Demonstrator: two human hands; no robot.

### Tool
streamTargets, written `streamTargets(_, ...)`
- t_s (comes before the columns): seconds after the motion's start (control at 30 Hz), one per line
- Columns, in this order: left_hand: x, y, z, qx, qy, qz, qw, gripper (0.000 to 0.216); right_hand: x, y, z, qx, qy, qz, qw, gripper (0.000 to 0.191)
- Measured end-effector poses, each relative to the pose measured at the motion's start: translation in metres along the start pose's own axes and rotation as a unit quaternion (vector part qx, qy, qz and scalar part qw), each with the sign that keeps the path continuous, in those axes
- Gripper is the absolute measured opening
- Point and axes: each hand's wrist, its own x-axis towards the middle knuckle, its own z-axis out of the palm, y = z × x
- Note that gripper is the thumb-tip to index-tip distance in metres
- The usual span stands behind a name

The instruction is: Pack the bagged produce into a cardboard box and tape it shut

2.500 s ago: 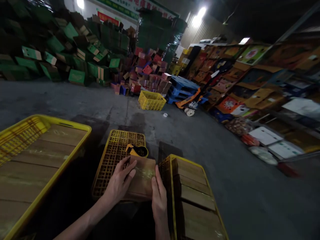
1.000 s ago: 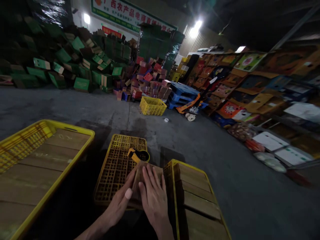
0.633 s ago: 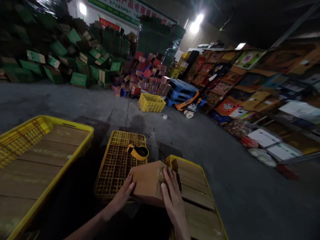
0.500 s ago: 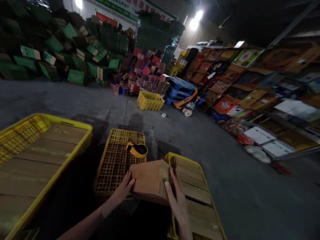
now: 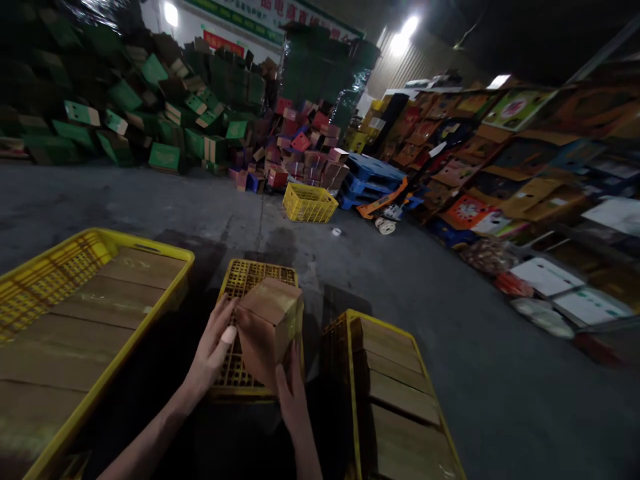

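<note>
A brown cardboard box (image 5: 260,340) is tilted above the upturned yellow plastic crate (image 5: 235,383) in front of me. My left hand (image 5: 215,340) presses its fingers to the box's left side, thumb on the near face. Around the lower right edge, my right hand (image 5: 291,387) grips the box, its fingers along the taped end. Clear tape shows on that end of the box. The yellow tape dispenser on the crate is now hidden behind the box.
To the left a yellow crate (image 5: 165,248) holds several flat-topped cardboard boxes (image 5: 110,300). Another yellow crate (image 5: 354,400) with boxes stands at right. Farther off are a yellow crate (image 5: 310,203), blue pallets (image 5: 373,173), an orange pallet jack (image 5: 385,205) and heaped green boxes (image 5: 165,157).
The box has moved left, from beside the right crate to over the middle crate, and has been turned and tipped. Both hands moved left with it. The tape dispenser has become covered.
</note>
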Motion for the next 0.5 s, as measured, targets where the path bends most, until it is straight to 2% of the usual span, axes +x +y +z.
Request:
streamTargets(0.1,0.023,0.009,0.005,0.161,-0.054,0.121,0.978,0.057,0.014,0.002,0.019,-0.109,-0.031,-0.058,0.992,0.066)
streamTargets(0.2,0.054,0.000,0.008,0.263,-0.080,0.162,0.948,0.055,0.024,0.001,0.029,-0.174,-0.054,-0.113,0.977,0.065)
streamTargets(0.27,0.072,-0.019,0.000,0.304,-0.032,0.159,0.939,0.051,0.027,0.002,0.036,-0.185,-0.051,-0.135,0.972,0.062)
streamTargets(0.33,0.081,-0.048,-0.015,0.352,-0.013,0.138,0.926,0.051,0.030,0.005,0.045,-0.182,-0.036,-0.141,0.972,0.056)
streamTargets(0.43,0.080,-0.098,-0.045,0.401,0.026,0.080,0.912,0.060,0.035,0.013,0.061,-0.181,-0.008,-0.143,0.973,0.049)
streamTargets(0.5,0.073,-0.124,-0.060,0.388,0.019,0.047,0.920,0.062,0.037,0.017,0.070,-0.173,0.008,-0.137,0.975,0.052)
